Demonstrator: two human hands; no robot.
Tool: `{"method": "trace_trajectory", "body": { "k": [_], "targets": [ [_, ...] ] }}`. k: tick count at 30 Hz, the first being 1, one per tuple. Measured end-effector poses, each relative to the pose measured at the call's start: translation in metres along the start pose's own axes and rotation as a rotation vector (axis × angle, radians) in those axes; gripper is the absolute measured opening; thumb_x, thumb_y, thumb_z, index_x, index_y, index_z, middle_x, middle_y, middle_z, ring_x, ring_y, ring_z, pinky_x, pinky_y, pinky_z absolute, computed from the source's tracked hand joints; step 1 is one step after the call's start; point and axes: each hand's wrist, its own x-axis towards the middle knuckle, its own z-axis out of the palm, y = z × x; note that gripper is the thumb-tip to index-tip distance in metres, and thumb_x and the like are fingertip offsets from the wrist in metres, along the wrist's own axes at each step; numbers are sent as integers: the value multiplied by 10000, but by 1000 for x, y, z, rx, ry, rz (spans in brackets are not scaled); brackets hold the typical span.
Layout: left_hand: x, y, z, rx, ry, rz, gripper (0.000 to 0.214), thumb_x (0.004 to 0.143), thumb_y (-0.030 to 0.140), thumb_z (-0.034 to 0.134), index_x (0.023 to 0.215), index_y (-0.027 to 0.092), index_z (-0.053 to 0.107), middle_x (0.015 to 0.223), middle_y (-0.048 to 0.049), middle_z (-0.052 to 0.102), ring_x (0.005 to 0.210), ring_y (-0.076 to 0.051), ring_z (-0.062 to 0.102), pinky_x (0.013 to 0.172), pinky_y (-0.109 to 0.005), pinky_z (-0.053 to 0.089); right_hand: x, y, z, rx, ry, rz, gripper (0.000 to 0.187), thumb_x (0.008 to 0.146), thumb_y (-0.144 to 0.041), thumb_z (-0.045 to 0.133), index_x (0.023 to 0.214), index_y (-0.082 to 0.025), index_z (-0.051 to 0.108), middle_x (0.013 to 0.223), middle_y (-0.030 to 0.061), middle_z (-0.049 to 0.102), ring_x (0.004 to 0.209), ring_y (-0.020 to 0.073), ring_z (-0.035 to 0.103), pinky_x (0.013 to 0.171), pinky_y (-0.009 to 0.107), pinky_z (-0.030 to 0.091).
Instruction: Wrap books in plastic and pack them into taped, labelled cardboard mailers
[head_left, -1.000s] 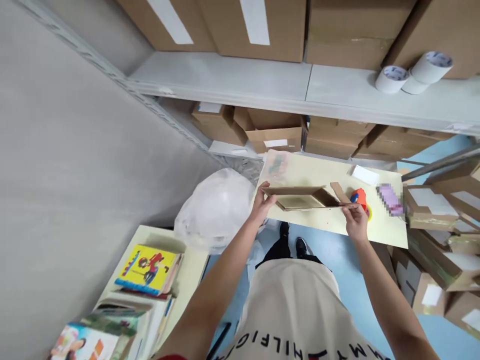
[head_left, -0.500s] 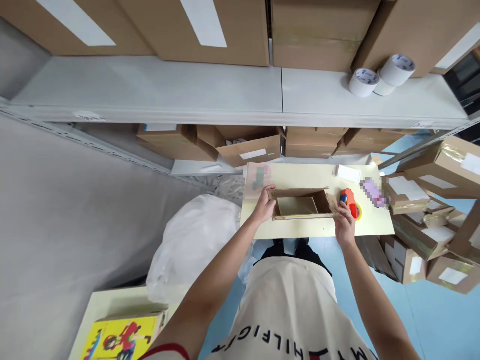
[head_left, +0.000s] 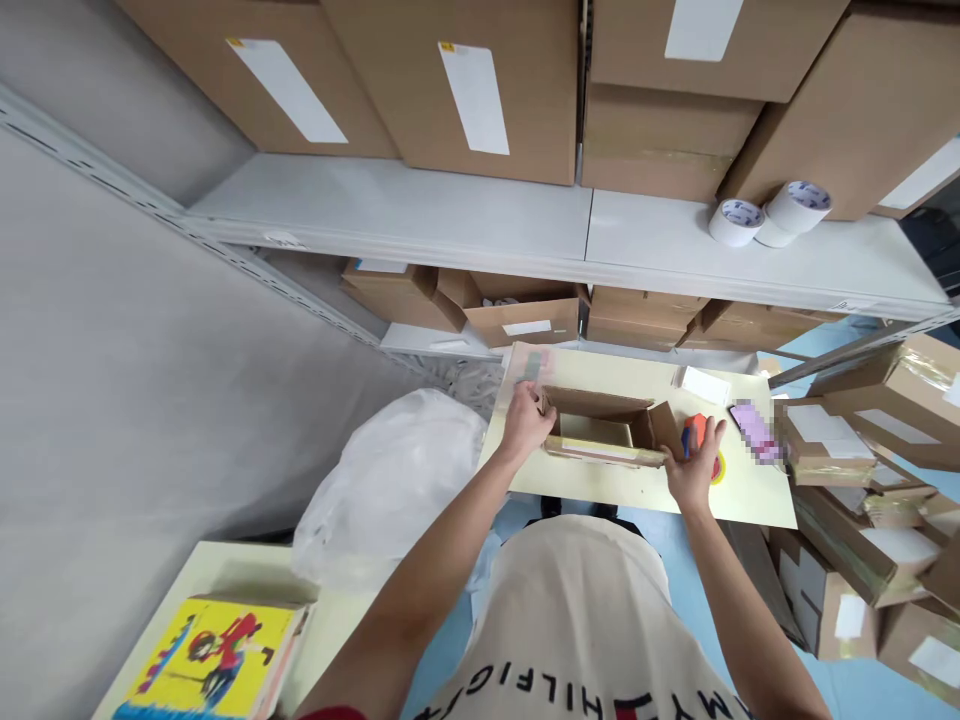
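An open brown cardboard box [head_left: 600,430] stands on a pale yellow table [head_left: 637,490] in front of me. My left hand [head_left: 525,425] grips the box's left end, fingers curled over its edge. My right hand [head_left: 694,465] rests against the box's right end flap with fingers spread and stretched out. Just beyond my right hand lies a red and blue tape dispenser [head_left: 694,432] with a yellow roll. The inside of the box looks bare.
A white slip [head_left: 705,385] and a blurred pink item [head_left: 754,432] lie on the table. A grey shelf [head_left: 525,215] carries big cartons and white tape rolls [head_left: 765,212]. Small taped boxes [head_left: 862,440] pile at right. A white plastic bag [head_left: 390,485] and a yellow book [head_left: 210,650] sit left.
The flat cardboard has been opened into an upright box and set on the table. My right hand went from pinching its edge to lying spread against the right flap.
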Motion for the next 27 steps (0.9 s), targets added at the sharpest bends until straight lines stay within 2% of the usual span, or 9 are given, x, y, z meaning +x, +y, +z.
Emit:
{"method": "trace_trajectory", "body": {
  "k": [2,4,6,8,12,17,22,25,27],
  "targets": [
    [-3,6,-1,7,0,15,440,587,138,752,966,216,543,760,11,580,708,-196,607,794,-347,481,-2,-3,3,175,-18,53,888,769,-453,690,1506,-292,222,1560,178,259,1297,330,510,877,441,559],
    [-7,9,-3,-13,-29,35,369,583,135,749,880,221,547,713,24,582,611,-164,570,700,-319,474,-5,-3,5,174,-25,57,670,785,-472,677,1370,-251,438,1341,172,515,1162,308,590,837,439,568],
    [-10,9,-6,-46,-53,52,338,566,115,738,829,220,554,735,16,613,586,-142,557,641,-292,465,-8,-2,5,119,-23,18,440,797,-473,668,1156,-233,583,1128,136,607,1050,291,614,812,443,568],
    [-12,7,-8,-92,-63,46,359,536,76,719,832,214,570,771,9,640,600,-129,564,606,-264,465,-10,-2,3,79,-16,-49,325,807,-457,659,1044,-241,606,1043,108,613,986,271,613,793,434,566],
    [-12,4,-9,-172,-133,10,505,470,12,695,931,199,608,858,-9,661,688,-129,598,568,-218,479,1,-7,3,-33,53,-175,227,828,-382,621,1006,-246,586,989,89,609,927,247,603,767,414,552],
    [-11,1,1,-143,-287,96,701,471,31,732,1148,181,625,1163,-107,623,928,-199,632,678,-251,546,29,-9,10,-197,136,-252,184,833,-329,556,979,-220,583,920,84,609,863,236,593,778,417,526],
    [-11,-3,7,74,-258,180,585,600,73,732,1166,149,607,1165,-132,600,939,-216,648,858,-357,563,44,-9,7,-305,-3,-153,253,814,-332,563,1031,-203,584,930,91,656,777,228,618,672,373,531],
    [-11,-1,4,188,-259,244,487,708,230,749,1160,146,590,1085,-110,636,931,-209,654,889,-389,562,55,-15,-2,-408,-188,-221,289,835,-321,550,1085,-192,617,954,104,686,801,252,650,713,407,547],
    [-12,1,-1,208,-336,293,469,784,356,700,1190,153,586,1125,-117,647,988,-221,657,856,-375,577,62,-21,-8,-434,-334,-301,338,874,-340,524,1158,-196,637,999,110,696,864,266,672,771,423,557]
  ]
}}
